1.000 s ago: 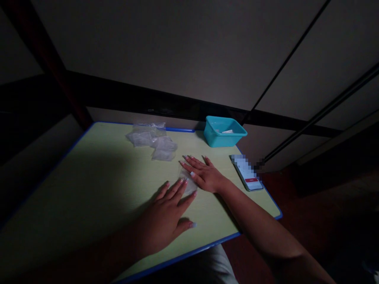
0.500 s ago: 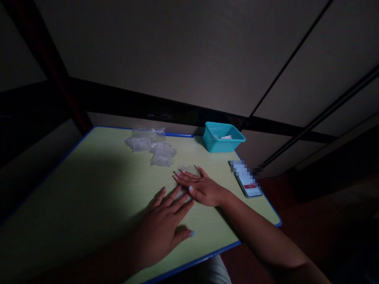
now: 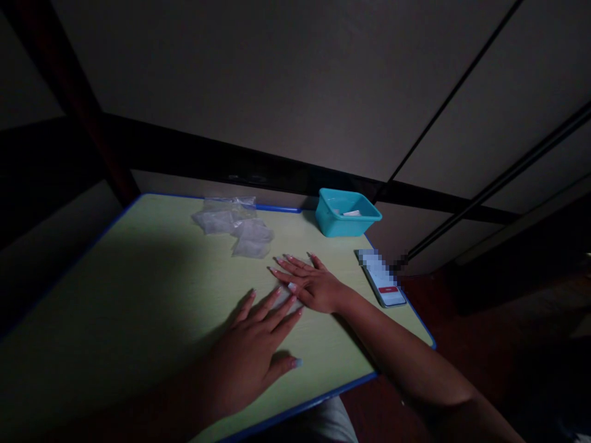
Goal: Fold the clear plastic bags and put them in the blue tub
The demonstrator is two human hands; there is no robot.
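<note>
A small clear plastic bag [image 3: 281, 298] lies flat on the pale green table [image 3: 175, 295], mostly hidden under my hands. My right hand [image 3: 314, 284] rests over it with its fingers spread. Just to the left and nearer, my left hand [image 3: 258, 344] is stretched out, its fingertips on the bag's near edge and its thumb apart. Several clear bags with whitish contents [image 3: 252, 237] lie in a loose pile farther back on the table.
A turquoise basket [image 3: 346, 226] with some white pieces inside stands at the back right. A phone [image 3: 385, 286] with its screen lit lies along the right edge. Cabinet panels rise behind the table's blue rim.
My right hand has shifted slightly up and away over the bag, covering more of its far part. My left hand has hardly moved.
</note>
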